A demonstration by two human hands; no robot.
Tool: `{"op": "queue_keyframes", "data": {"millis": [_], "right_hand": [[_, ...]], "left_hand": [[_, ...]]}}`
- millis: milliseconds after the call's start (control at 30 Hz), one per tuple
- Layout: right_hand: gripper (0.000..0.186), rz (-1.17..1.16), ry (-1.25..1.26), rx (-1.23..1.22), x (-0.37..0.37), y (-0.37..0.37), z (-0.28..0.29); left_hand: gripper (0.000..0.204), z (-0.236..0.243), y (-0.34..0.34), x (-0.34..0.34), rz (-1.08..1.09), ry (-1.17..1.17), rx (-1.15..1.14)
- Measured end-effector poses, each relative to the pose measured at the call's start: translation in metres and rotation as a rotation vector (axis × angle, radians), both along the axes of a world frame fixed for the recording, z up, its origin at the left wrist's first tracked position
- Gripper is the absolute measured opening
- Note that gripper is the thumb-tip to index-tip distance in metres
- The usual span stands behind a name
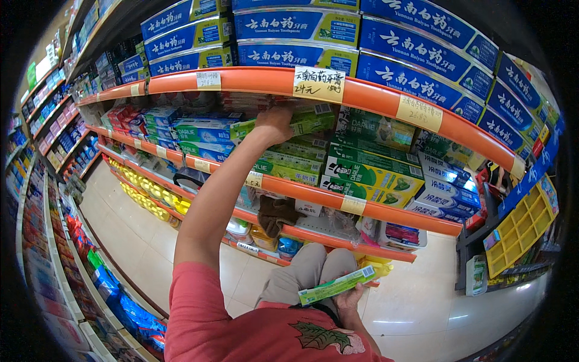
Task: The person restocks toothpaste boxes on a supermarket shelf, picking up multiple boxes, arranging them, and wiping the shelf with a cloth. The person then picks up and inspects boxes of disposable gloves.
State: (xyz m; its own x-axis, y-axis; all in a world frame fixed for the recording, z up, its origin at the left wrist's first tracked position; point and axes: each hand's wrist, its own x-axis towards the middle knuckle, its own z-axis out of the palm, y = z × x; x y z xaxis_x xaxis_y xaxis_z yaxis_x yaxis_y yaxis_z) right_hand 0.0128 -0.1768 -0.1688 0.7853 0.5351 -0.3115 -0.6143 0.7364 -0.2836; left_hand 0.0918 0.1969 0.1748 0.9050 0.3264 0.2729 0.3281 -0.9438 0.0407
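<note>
In the head view, taken as a clock face, the left hand (pixel 274 125) reaches in just above the centre, toward 12 o'clock, over the middle shelf of a toothpaste display. It lies across a light-green toothpaste carton (pixel 313 119), whose two ends show on either side of it; the fingertips are hidden, so I cannot tell whether they are closed around it. Toward 5 o'clock, the right hand (pixel 348 300) has its fingers closed on the right end of a green-and-white toothpaste carton (pixel 329 288), which lies at a tilt, right end higher, in front of the khaki trousers (pixel 301 265). The red shirt (pixel 259 335) fills the rim at 6 o'clock. On the same shelf, blue-and-white toothpaste cartons (pixel 205 134) lie toward 10 o'clock and yellow-and-green toothpaste cartons (pixel 368 181) toward 3 o'clock. Above, an orange shelf rail (pixel 241 82) with price tags curves from 10 to 3 o'clock, with stacked blue toothpaste cartons (pixel 271 27) over it at 12 o'clock. A brown cloth (pixel 274 215) hangs just below the centre, toward 7 o'clock. Yellow bottles (pixel 145 192) line a low shelf at 9 o'clock, and a yellow compartment rack (pixel 523 226) leans beyond 3 o'clock.
</note>
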Motion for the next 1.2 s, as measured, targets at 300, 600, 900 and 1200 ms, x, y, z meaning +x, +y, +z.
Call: {"op": "queue_keyframes", "data": {"millis": [300, 600, 900, 1200], "right_hand": [[0.051, 0.023, -0.001, -0.061, 0.002, 0.002, 0.004], [0.046, 0.058, -0.068, -0.031, 0.005, -0.005, -0.009], [0.051, 0.026, -0.057, -0.028, 0.000, -0.003, 0.003], [0.049, 0.041, -0.031, -0.018, -0.001, 0.000, 0.011]], "left_hand": [[0.060, -0.010, 0.036, 0.024, 0.009, 0.303, 0.104], [0.063, -0.007, 0.021, 0.024, -0.083, 0.323, 0.053], [0.065, -0.014, 0.027, 0.034, -0.177, 0.352, -0.062], [0.063, -0.008, 0.017, 0.029, -0.125, 0.350, -0.101]]}}
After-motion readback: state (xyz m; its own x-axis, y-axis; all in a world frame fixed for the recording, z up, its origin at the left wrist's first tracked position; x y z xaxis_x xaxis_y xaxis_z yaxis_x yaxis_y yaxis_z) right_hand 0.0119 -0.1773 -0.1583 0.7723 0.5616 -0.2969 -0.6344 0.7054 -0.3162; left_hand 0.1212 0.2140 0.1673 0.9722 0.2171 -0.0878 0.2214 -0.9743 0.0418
